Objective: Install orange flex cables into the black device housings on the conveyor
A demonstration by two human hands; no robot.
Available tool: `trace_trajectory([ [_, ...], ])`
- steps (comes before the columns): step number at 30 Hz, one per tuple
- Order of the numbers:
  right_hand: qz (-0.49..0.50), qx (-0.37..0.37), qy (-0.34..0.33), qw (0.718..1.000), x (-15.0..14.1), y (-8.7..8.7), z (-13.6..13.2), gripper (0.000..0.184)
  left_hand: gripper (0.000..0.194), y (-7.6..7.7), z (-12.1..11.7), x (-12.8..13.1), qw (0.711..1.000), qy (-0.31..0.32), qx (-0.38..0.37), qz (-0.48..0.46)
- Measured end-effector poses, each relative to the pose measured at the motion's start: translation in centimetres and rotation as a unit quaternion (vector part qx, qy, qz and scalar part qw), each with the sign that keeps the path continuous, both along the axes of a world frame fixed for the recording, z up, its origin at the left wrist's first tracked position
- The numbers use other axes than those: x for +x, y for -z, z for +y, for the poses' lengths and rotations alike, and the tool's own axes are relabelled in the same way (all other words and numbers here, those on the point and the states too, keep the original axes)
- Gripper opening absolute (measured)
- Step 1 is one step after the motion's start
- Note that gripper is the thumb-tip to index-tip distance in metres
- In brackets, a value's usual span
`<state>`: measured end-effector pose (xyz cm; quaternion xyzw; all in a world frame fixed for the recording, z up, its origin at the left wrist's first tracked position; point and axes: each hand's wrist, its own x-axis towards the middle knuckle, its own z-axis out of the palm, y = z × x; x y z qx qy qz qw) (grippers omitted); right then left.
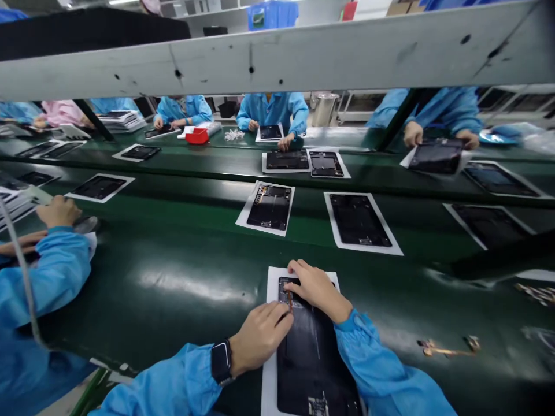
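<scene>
A black tablet back housing point(314, 364) lies on a white paper sheet point(269, 384) in front of me. Near its top left corner runs a thin orange flex cable point(290, 299). My left hand point(262, 335), wearing a black watch, is closed with its fingertips at the cable's lower end. Over the housing's top edge reaches my right hand point(318, 290); its thumb touches the cable's upper end while its fingers stay spread apart. What lies beneath the fingertips is partly hidden. Another loose flex cable point(450, 349) rests on the green bench to the right.
More housings on paper, one with a cable fitted point(269, 207) and another point(362, 222), lie on the green conveyor strip beyond. A dark post point(505, 263) stands right. Co-workers in blue sleeves point(60, 274) work left and opposite. A grey beam point(277, 58) crosses overhead.
</scene>
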<state>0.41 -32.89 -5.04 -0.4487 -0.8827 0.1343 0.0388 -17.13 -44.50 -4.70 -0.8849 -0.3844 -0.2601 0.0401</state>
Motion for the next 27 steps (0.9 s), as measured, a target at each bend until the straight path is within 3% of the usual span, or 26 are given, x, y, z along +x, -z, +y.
trace_trajectory([
  [3, -0.004, -0.01, 0.009, 1.0, -0.1, -0.6, 0.1, 0.033, 0.017, 0.3, 0.3, 0.0, 0.999, 0.022, 0.001, -0.041],
  [10, -0.009, -0.041, 0.009, 0.999, 0.1, -1.1, 0.4, 0.035, 0.013, 1.2, 0.3, -0.2, 0.991, 0.033, -0.085, -0.099],
  [17, 0.007, -0.041, 0.01, 0.999, 0.4, -1.0, 0.3, 0.035, 0.019, 1.9, 0.1, -0.5, 0.99, 0.045, -0.111, -0.07],
  [27, 0.022, -0.056, 0.007, 0.998, 0.6, -1.3, 0.3, 0.035, 0.021, 1.6, 0.2, -0.6, 0.99, 0.082, -0.112, 0.0],
])
